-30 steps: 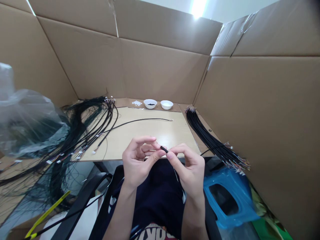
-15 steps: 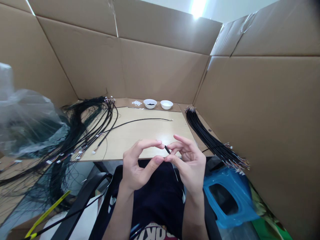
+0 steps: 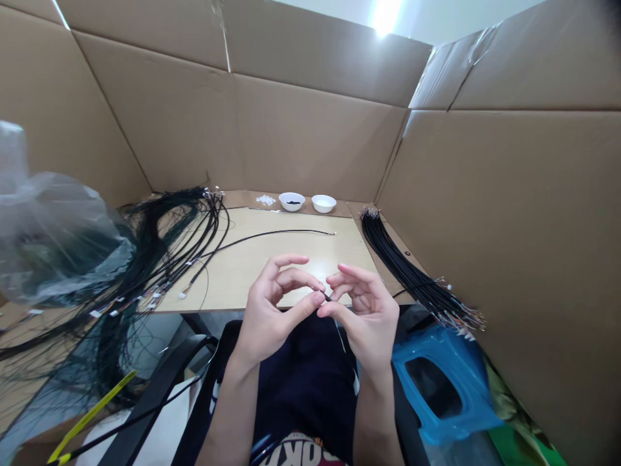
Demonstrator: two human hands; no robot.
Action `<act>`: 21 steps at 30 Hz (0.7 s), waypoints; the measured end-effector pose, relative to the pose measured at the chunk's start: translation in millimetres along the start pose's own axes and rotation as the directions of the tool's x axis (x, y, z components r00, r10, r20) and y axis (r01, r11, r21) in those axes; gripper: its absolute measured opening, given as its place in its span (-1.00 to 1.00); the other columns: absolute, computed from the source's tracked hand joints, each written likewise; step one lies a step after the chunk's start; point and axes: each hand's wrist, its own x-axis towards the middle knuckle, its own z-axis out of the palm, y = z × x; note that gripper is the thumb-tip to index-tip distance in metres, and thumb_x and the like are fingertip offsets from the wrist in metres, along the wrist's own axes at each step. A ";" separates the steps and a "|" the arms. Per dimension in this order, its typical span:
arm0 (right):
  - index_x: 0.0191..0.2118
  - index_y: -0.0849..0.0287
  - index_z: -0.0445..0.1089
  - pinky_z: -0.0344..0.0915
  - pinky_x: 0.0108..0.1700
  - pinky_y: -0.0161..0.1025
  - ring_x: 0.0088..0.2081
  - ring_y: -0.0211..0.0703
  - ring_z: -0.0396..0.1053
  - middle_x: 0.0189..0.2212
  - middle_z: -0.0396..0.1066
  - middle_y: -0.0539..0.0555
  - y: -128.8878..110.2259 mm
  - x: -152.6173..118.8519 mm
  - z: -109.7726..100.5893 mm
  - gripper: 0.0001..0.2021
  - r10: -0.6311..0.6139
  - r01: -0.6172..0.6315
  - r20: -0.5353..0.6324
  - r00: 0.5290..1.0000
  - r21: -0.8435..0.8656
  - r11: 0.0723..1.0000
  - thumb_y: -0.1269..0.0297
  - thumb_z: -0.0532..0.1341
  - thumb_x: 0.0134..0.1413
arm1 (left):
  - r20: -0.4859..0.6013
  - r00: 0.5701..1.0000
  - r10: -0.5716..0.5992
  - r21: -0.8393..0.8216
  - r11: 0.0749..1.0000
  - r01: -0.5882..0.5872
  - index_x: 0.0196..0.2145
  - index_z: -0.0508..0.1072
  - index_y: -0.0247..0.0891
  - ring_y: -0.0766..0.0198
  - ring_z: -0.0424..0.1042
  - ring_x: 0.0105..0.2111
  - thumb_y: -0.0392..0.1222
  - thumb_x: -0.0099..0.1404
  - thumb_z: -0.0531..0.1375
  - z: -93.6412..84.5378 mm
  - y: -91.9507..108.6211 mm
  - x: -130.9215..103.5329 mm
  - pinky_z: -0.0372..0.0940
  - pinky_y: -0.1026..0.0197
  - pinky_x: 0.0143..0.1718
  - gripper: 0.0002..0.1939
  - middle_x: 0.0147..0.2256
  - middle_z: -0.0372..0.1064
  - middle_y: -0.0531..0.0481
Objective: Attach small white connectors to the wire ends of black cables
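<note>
A short black tube-like piece (image 3: 326,298) sits between my two hands, just over the front edge of the table; fingertips cover most of it. My right hand (image 3: 371,317) pinches it between thumb and fingers. The thumb and a finger of my left hand (image 3: 272,314) close on its other end. Whether a wire or anything else runs inside the piece is too small to make out. Beyond my hands, one black cable (image 3: 272,233) with a white tip lies across the table.
Tangled black cables (image 3: 165,239) fill the left side beside a clear plastic bag (image 3: 63,239). A bundle of black cables (image 3: 398,265) lies at right. A bowl with black bits (image 3: 292,207), a white bowl (image 3: 323,204) and small white pieces (image 3: 265,200) stand behind. Cardboard walls (image 3: 315,136) enclose the table.
My left hand has shifted right and its index finger has lifted; its thumb and another finger now close on the black piece. My right hand stays nearly in place.
</note>
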 end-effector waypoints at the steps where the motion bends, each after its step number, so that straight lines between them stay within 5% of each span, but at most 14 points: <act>1: 0.07 -0.04 0.57 0.59 -0.25 -0.28 -0.37 -0.25 0.53 -0.21 0.62 -0.02 1.4 0.0 0.2 -0.49 -0.007 0.007 0.001 1.000 0.001 1.000 0.47 0.57 0.00 | 0.003 1.000 -0.018 -0.032 0.999 0.018 0.05 0.39 -0.15 0.30 0.66 -0.23 -0.27 0.32 0.44 0.6 -0.2 -0.2 0.51 0.37 -0.20 -0.57 -0.29 0.65 0.08; 7: 0.17 -0.06 0.50 0.55 -0.04 -0.15 -0.20 -0.12 0.57 -0.11 0.62 0.02 4.7 2.7 -14.8 -0.45 -0.079 0.095 0.116 0.990 -0.136 0.986 0.31 0.58 0.07 | -0.142 0.989 0.048 -0.137 0.988 -0.068 -0.13 0.25 -0.15 0.30 0.70 -0.32 -0.36 0.23 0.46 8.8 -2.2 2.0 0.55 0.40 -0.27 -0.54 -0.32 0.68 0.09; 11: -0.05 0.03 0.58 0.46 -0.09 -0.17 -0.16 -0.06 0.58 -0.22 0.64 0.04 0.7 6.9 -32.7 -0.90 -0.016 0.149 0.325 0.946 -0.388 0.910 0.29 0.35 0.37 | -0.234 0.966 0.105 -0.140 0.980 -0.141 -0.16 0.25 -0.16 0.33 0.70 -0.33 -0.44 0.18 0.44 8.1 -3.9 6.7 0.55 0.41 -0.24 -0.52 -0.34 0.67 0.11; 15: -0.23 0.08 0.55 0.37 -0.23 -0.23 -0.33 -0.14 0.49 -0.39 0.56 -0.01 -0.6 9.0 -35.9 -0.82 -0.051 0.213 0.357 0.933 -0.431 0.877 0.37 0.24 0.46 | -0.185 0.977 0.102 -0.093 0.988 -0.121 -0.14 0.27 -0.16 0.32 0.69 -0.32 -0.43 0.19 0.41 2.4 -4.3 8.2 0.54 0.41 -0.27 -0.56 -0.35 0.67 0.08; 21: -0.22 0.09 0.53 0.34 -0.23 -0.23 -0.33 -0.15 0.43 -0.41 0.51 -0.02 3.0 8.9 -29.2 -0.83 -0.108 0.263 0.340 0.934 -0.453 0.852 0.43 0.23 0.44 | -0.129 0.988 0.088 0.012 0.996 -0.087 -0.08 0.29 -0.18 0.34 0.66 -0.33 -0.37 0.23 0.41 -7.1 -2.0 4.4 0.52 0.42 -0.29 -0.57 -0.34 0.65 0.05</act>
